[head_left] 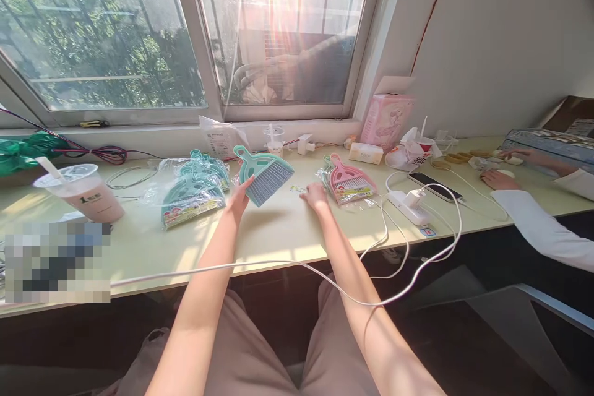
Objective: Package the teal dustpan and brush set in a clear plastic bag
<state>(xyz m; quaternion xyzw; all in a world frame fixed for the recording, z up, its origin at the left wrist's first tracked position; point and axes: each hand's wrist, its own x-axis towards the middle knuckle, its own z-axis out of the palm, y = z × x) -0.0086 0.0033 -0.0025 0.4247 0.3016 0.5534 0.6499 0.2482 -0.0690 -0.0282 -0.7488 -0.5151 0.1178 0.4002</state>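
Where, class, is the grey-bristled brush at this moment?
In the head view, the grey-bristled brush is just left of centre, held above the table in the left grip, right of the bagged green dustpans.

At 12 o'clock: mint-grn fan-shaped plastic dustpan set [260, 167] w/ straight blue-grey bristles [273, 182]; at 1 o'clock: pink fan-shaped plastic dustpan set [348, 174]; flat pale-yel tabletop [283, 226].

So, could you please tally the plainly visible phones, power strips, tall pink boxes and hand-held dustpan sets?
Hand-held dustpan sets: 1, the teal dustpan set in the left hand
Tall pink boxes: 1
Phones: 1
Power strips: 1
Total: 4
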